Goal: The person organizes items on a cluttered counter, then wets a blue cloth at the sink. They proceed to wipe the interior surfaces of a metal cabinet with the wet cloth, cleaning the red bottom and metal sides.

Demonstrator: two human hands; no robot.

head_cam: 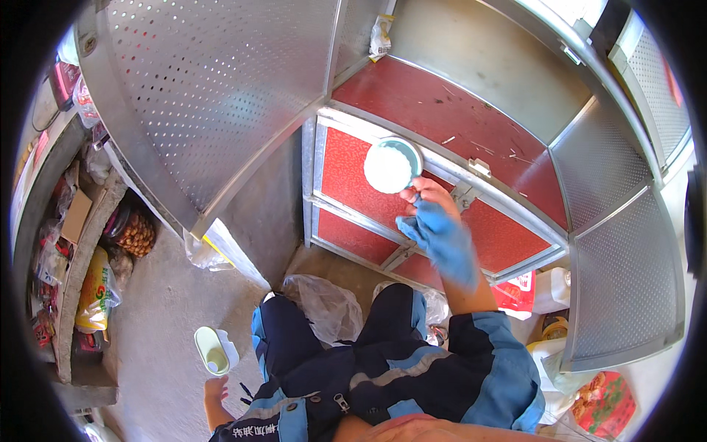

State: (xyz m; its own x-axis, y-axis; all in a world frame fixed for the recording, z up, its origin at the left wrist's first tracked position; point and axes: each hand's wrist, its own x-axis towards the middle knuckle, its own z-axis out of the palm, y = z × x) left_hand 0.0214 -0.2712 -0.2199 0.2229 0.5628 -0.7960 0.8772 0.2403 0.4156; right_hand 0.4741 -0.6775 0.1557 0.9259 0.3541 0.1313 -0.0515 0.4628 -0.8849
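Note:
Raised in front of the metal cabinet, my right hand (428, 196) grips the handle of a light blue cup (414, 157) whose white round face is towards me. A blue cloth (442, 237) hangs from the same hand and is blurred along my wrist. Low on the left, my left hand (216, 390) is at the near end of a pale green oval plastic holder (211, 348) with a white side part. Whether its fingers hold the holder or only touch it, I cannot tell.
A perforated metal door (221, 99) stands open on the left, another (624, 282) on the right. The red cabinet shelf (469, 127) bears small scraps and a white packet (381, 37). A clear plastic bag (326, 304) lies by my knees. Goods fill the concrete shelf (88, 237).

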